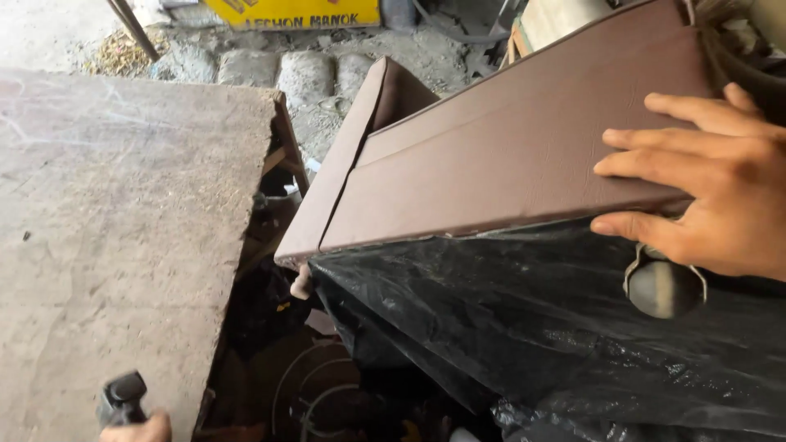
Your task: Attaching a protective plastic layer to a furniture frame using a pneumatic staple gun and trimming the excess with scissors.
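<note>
Up right, the right hand (720, 192) grips the near end of a long brown board (508, 155), fingers spread over its top, above black plastic sheeting (524, 327). Bottom left, the left hand (137, 428), barely in view, holds a dark tool handle (123, 397) over the desk (115, 229).

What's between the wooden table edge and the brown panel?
Head view: a dark gap with shadowed clutter and wire loops lower down. The table and the brown panel, held by the right hand, stay apart.
</note>
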